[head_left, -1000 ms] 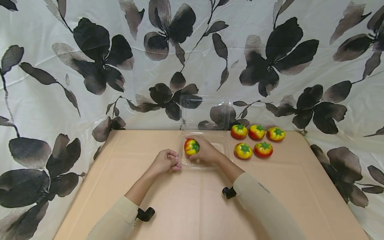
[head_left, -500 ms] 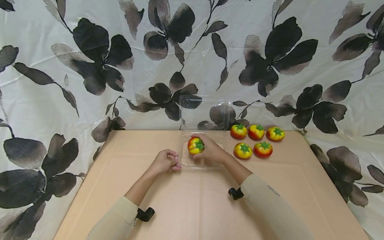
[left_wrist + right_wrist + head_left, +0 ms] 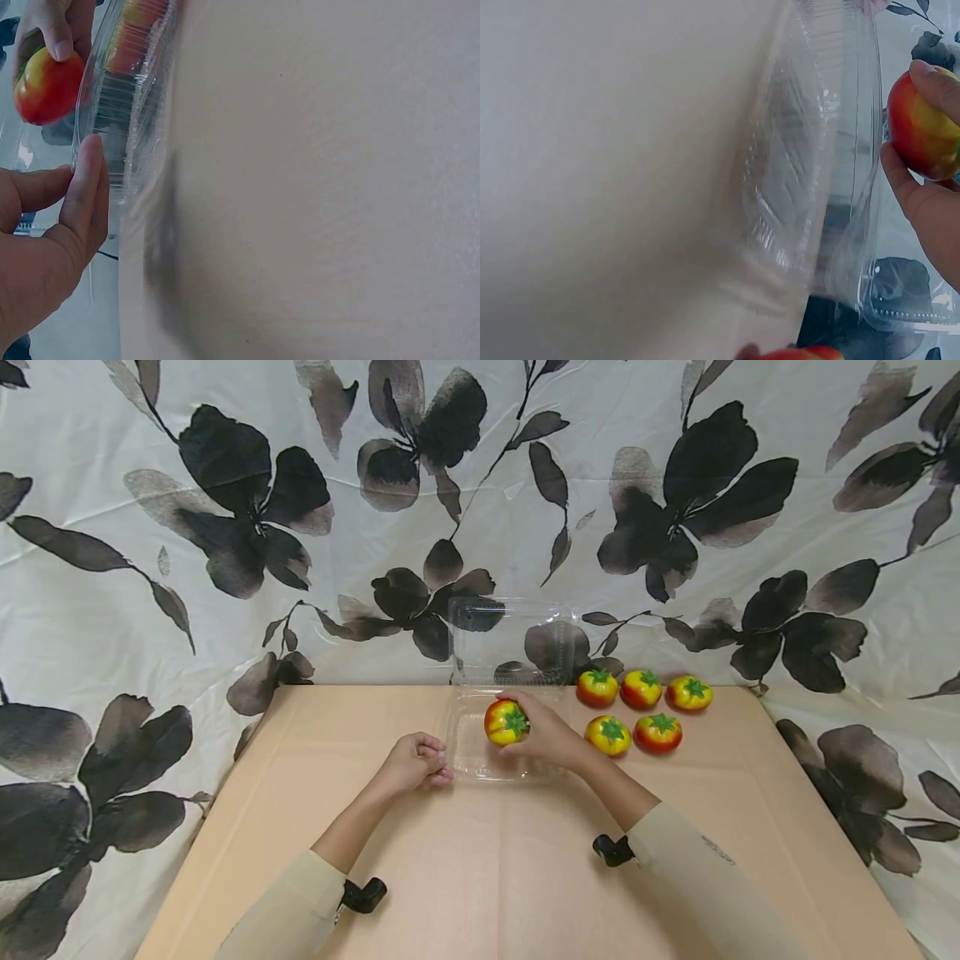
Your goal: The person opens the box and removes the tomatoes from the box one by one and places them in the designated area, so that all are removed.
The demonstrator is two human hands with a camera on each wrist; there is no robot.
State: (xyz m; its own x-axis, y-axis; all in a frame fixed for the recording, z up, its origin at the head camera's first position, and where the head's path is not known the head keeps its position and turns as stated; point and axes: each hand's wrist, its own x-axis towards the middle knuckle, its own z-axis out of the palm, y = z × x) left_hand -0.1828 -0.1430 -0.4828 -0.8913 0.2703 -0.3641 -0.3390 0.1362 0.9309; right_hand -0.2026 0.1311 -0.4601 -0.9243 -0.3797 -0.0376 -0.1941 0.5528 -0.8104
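Observation:
My right hand (image 3: 551, 735) grips a red-and-yellow toy tomato (image 3: 504, 723) with a green leafy top, thumb on one side and fingers on the other. The tomato is above the base of an open clear plastic clamshell container (image 3: 472, 764), near its middle. The left wrist view shows this tomato (image 3: 46, 94) held up beyond the container's rim (image 3: 84, 97). At the container's near left corner, my left hand (image 3: 412, 764) pinches the rim between thumb and fingers, as the left wrist view makes plain. The raised clear lid (image 3: 513, 639) leans back against the floral cloth.
Several more toy tomatoes (image 3: 660, 734) sit in two rows just right of the container. The table (image 3: 480, 860) has a tan covering, and its far edge meets a hanging floral cloth (image 3: 540, 518). Black wrist cameras (image 3: 613, 850) are strapped at both sleeves.
My right hand has carried the tomato rightward, from the container's left side toward its middle. My left hand, the container and the other tomatoes keep their places.

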